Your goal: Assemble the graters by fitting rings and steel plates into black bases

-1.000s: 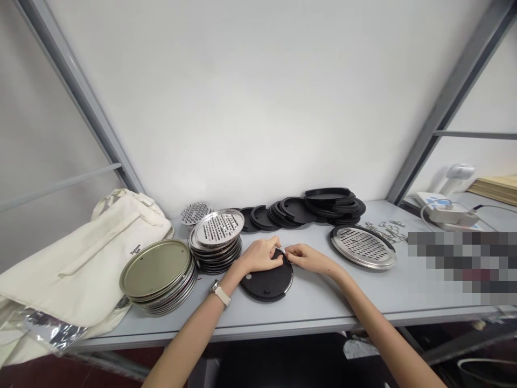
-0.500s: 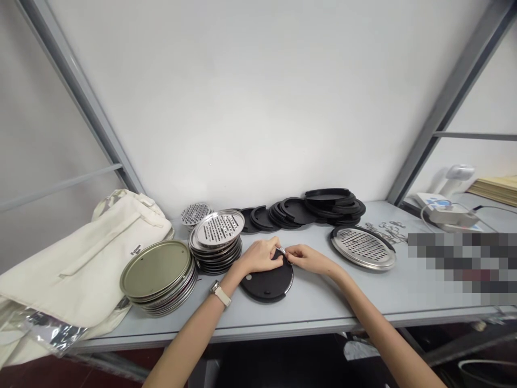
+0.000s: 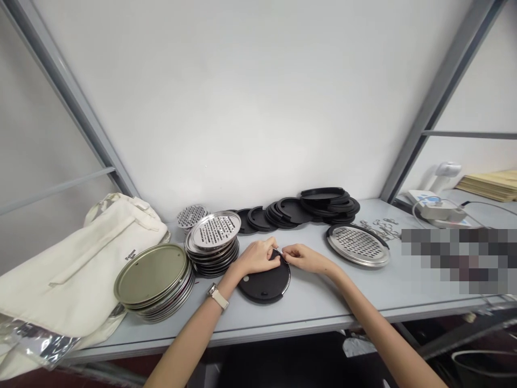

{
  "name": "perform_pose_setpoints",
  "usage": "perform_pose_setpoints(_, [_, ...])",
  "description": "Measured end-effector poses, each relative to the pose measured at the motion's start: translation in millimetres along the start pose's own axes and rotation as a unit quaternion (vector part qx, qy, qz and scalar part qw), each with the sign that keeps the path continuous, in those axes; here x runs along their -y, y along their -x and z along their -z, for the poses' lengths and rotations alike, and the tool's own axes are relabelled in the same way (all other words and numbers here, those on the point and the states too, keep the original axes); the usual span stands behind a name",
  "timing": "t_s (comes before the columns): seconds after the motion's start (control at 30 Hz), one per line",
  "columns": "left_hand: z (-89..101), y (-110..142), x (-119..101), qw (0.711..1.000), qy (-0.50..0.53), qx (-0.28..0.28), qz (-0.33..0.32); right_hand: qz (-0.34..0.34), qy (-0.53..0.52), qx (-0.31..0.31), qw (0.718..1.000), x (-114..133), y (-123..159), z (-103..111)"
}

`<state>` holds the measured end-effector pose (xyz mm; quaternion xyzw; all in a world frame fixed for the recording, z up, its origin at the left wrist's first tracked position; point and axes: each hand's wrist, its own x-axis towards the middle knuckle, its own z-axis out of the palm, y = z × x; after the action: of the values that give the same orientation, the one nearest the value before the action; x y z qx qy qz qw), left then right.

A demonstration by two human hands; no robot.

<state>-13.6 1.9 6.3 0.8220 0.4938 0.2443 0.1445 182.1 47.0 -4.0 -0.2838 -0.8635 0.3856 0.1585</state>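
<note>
A black round disc (image 3: pixel 264 285) lies on the grey table in front of me, with a thin shiny rim along its right side. My left hand (image 3: pixel 258 256) rests over its upper part, fingers curled and closed on a small shiny metal piece (image 3: pixel 278 251) at the disc's far edge. From the right, my right hand (image 3: pixel 306 257) pinches at the same piece; its exact shape is mostly hidden by the fingers. Close to the left hand stands a stack of metal grater discs (image 3: pixel 216 230), the top one slotted.
Left are a stack of olive-topped round plates (image 3: pixel 151 272) and a cream bag (image 3: pixel 92 258). Black rimmed discs (image 3: pixel 297 210) overlap along the wall. On the right lie a perforated metal disc (image 3: pixel 358 245), loose metal clips (image 3: pixel 382 227) and a white device with a cable (image 3: pixel 438 207).
The whole view has shifted slightly. Both hands keep nearly the same place and grip at the disc's far edge.
</note>
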Motion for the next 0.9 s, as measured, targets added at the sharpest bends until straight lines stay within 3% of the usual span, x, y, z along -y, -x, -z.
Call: perform_pose_setpoints(0.9, [0.6, -1.1, -2.8, 1.000, 0.011, 0.003, 0.011, 0.005, -0.005, -0.003, 1.000, -0.6, -1.1, 0.2])
